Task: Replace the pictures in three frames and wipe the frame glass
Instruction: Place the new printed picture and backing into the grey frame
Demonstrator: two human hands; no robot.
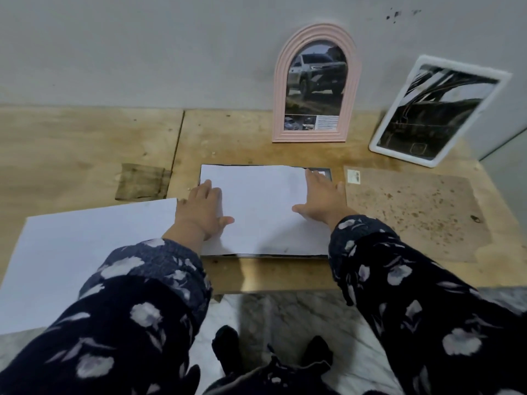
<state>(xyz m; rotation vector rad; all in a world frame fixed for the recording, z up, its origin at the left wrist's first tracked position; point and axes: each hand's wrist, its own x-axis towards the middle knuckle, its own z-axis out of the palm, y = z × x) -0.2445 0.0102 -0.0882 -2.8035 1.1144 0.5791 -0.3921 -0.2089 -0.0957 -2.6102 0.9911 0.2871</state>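
Two frames (315,84) stand filled — both hands (201,209) flat, fingers spread, pressing white sheet (256,206) into third frame (322,173); wiping unclear.

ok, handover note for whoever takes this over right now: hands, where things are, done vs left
Left hand: flat, fingers straight, pressing the white sheet.
Right hand: flat on the same sheet, near its right edge.
The sheet lies over a dark frame flat on the wooden table; a second white sheet lies to the left.
Pink arched frame and white frame lean on the wall, each with a picture in.
Brown backing board to the right, folded cloth to the left.
Left: seat the sheet, refit the backing, wipe the glass. Whether the standing frames are finished cannot be told.
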